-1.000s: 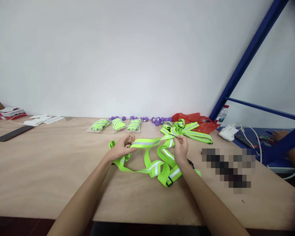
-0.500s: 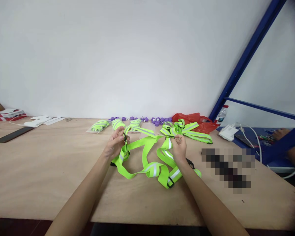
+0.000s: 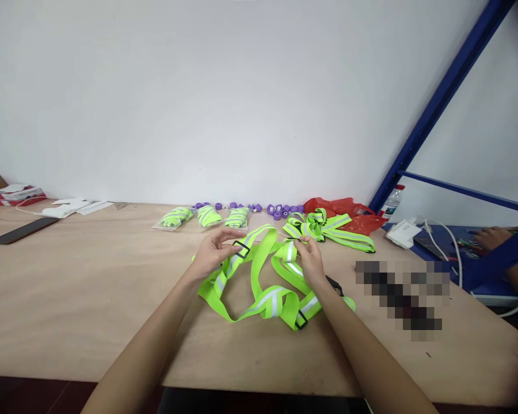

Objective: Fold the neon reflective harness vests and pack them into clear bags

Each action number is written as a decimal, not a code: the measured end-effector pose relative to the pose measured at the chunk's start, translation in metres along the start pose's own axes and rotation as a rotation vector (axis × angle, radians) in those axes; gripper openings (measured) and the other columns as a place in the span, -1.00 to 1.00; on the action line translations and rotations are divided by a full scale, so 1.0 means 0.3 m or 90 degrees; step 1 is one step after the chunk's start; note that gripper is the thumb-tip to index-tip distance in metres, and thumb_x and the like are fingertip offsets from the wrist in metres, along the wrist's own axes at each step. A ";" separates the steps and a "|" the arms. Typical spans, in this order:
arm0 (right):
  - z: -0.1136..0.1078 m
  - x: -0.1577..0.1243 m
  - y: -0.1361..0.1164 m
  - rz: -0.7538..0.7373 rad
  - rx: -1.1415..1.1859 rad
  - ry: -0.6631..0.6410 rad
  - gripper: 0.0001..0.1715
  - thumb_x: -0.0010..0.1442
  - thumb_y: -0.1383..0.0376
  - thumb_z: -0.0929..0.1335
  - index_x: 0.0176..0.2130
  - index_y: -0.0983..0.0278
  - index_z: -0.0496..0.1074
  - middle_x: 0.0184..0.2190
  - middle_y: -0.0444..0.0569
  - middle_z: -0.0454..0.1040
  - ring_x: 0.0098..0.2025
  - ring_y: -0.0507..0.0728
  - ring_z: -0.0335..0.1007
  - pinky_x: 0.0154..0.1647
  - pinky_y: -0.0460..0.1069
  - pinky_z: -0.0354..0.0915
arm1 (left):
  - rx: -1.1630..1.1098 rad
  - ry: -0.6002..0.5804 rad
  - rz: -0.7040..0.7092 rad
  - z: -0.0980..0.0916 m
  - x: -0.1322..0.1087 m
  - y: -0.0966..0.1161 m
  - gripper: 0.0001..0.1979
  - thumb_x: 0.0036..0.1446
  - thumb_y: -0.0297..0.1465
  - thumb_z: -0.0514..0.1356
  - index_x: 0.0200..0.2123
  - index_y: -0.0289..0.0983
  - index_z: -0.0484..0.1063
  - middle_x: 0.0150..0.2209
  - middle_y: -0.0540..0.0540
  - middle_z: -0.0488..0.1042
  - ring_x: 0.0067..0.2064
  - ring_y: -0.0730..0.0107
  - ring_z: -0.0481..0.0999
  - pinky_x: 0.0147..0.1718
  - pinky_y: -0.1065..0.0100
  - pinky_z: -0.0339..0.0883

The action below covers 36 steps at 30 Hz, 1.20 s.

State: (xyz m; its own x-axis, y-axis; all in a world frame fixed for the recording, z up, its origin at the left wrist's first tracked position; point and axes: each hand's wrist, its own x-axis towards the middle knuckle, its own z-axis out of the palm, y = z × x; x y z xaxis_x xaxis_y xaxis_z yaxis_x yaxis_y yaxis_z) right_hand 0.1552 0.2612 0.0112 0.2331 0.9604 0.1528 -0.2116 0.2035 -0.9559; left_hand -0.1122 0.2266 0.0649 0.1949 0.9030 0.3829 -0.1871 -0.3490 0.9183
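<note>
A neon-green reflective strap harness (image 3: 265, 296) with silver stripes and black buckles lies looped on the wooden table (image 3: 82, 305) in front of me. My left hand (image 3: 212, 253) pinches the strap beside a black buckle (image 3: 241, 248), fingers closed on it. My right hand (image 3: 311, 260) grips another part of the same strap, a little to the right. Both hands hold their ends slightly above the table while the loops rest on it.
Three bagged green harnesses (image 3: 207, 217) and purple small parts (image 3: 280, 211) line the wall. A loose harness (image 3: 332, 229) and red plastic bag (image 3: 349, 208) lie behind. A dark flat bar (image 3: 19, 231) lies far left. Another person's hand (image 3: 490, 237) works at right beside a white charger (image 3: 400, 233).
My left hand has shifted along the strap toward the right and now holds it at a black buckle. The stretched strap between my hands has slackened and both hands have drawn closer.
</note>
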 end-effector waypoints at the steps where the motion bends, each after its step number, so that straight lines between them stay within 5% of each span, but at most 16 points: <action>1: 0.002 -0.002 0.001 -0.003 -0.010 -0.007 -0.46 -0.13 -0.03 0.53 -0.32 0.16 0.28 -0.52 -0.22 0.46 -0.48 0.10 0.42 -0.48 -0.04 0.33 | 0.008 0.002 -0.003 0.010 -0.003 0.002 -0.71 -0.02 -0.37 0.44 -0.22 -0.30 0.49 -0.05 -0.23 0.58 0.04 0.06 0.53 -0.18 0.25 0.48; 5: 0.019 -0.025 -0.011 -0.034 -0.059 -0.029 -0.47 -0.12 -0.02 0.54 -0.28 0.19 0.34 -0.54 -0.20 0.47 -0.45 0.11 0.40 -0.43 -0.03 0.31 | 0.022 0.032 0.016 0.043 -0.010 0.007 -0.82 0.02 -0.37 0.40 -0.34 -0.30 0.50 -0.04 -0.26 0.58 0.11 -0.01 0.49 -0.07 0.16 0.44; 8: 0.040 -0.062 -0.048 -0.183 -0.199 -0.054 -0.65 -0.01 0.07 0.51 -0.29 0.19 0.45 -0.41 -0.09 0.54 -0.31 0.15 0.43 -0.25 0.02 0.34 | 0.045 0.071 0.048 0.069 -0.016 0.004 -0.89 0.07 -0.38 0.34 -0.40 -0.28 0.50 -0.03 -0.25 0.59 0.12 0.01 0.48 -0.02 0.16 0.39; 11: 0.072 -0.116 -0.076 -0.292 -0.331 -0.243 -0.86 0.10 0.16 0.46 -0.38 0.17 0.54 -0.37 -0.07 0.57 -0.27 0.17 0.44 -0.17 0.04 0.33 | 0.088 0.074 0.050 0.108 -0.036 -0.008 -0.92 0.13 -0.39 0.26 -0.39 -0.26 0.50 0.03 -0.24 0.56 -0.02 0.07 0.57 -0.21 0.24 0.42; 13: 0.096 -0.153 -0.068 -0.263 -0.355 -0.391 -0.90 0.09 0.20 0.47 -0.41 0.17 0.56 -0.42 -0.12 0.56 -0.34 0.13 0.42 -0.27 -0.01 0.30 | 0.144 0.042 0.059 0.139 -0.057 -0.016 -0.90 0.17 -0.42 0.20 -0.39 -0.25 0.50 0.05 -0.23 0.55 -0.10 0.10 0.60 -0.30 0.26 0.41; 15: 0.116 -0.183 -0.040 -0.189 -0.352 -0.443 -0.80 0.07 0.22 0.46 -0.54 0.20 0.49 -0.58 -0.19 0.45 -0.51 0.05 0.29 -0.48 -0.08 0.17 | 0.209 -0.005 0.102 0.169 -0.079 -0.020 -0.84 0.20 -0.47 0.15 -0.41 -0.24 0.50 0.03 -0.21 0.56 -0.04 0.09 0.59 -0.21 0.22 0.42; 19: 0.127 -0.196 0.016 -0.072 -0.277 -0.350 -0.57 0.10 0.18 0.40 -0.69 0.24 0.30 -0.76 -0.27 0.16 -0.66 -0.04 0.00 -0.63 -0.11 -0.09 | 0.305 -0.090 0.169 0.203 -0.106 -0.022 -0.80 0.25 -0.50 0.11 -0.23 -0.19 0.54 0.16 -0.17 0.47 0.18 0.09 0.45 0.12 0.13 0.30; 24: 0.103 -0.153 -0.013 -0.082 -0.227 -0.214 -0.48 0.18 0.02 0.36 -0.68 0.24 0.41 -0.73 -0.16 0.35 -0.63 0.04 0.24 -0.56 -0.06 0.18 | 0.385 -0.123 0.133 0.180 -0.086 -0.055 -0.43 0.15 -0.42 0.27 0.24 -0.09 0.30 0.25 -0.16 0.36 0.25 -0.01 0.35 0.20 0.06 0.19; 29: 0.082 -0.123 -0.039 -0.100 -0.148 -0.079 -0.49 0.12 -0.06 0.43 -0.63 0.23 0.46 -0.65 -0.07 0.49 -0.51 0.16 0.44 -0.40 0.03 0.38 | 0.463 -0.071 0.079 0.124 -0.050 -0.087 -0.52 0.05 -0.55 0.21 0.06 -0.09 0.46 -0.05 -0.15 0.55 0.01 -0.04 0.48 0.11 0.02 0.23; 36: 0.070 -0.093 -0.034 0.015 0.068 -0.040 -0.52 -0.02 -0.08 0.52 -0.46 0.24 0.41 -0.62 -0.11 0.49 -0.58 0.15 0.47 -0.52 0.07 0.47 | 0.508 0.025 -0.001 0.040 -0.026 -0.106 -0.51 -0.11 -0.54 0.23 -0.04 -0.17 0.48 -0.07 -0.19 0.54 -0.01 -0.02 0.45 -0.06 0.15 0.28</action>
State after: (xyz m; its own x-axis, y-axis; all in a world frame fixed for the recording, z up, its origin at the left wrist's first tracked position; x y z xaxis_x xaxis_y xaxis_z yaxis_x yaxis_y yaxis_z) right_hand 0.1308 0.2363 0.0221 0.1682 0.9744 0.1491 -0.3164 0.1966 -0.9280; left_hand -0.0963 0.2275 0.0338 0.1582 0.9068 0.3908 0.5618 -0.4081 0.7196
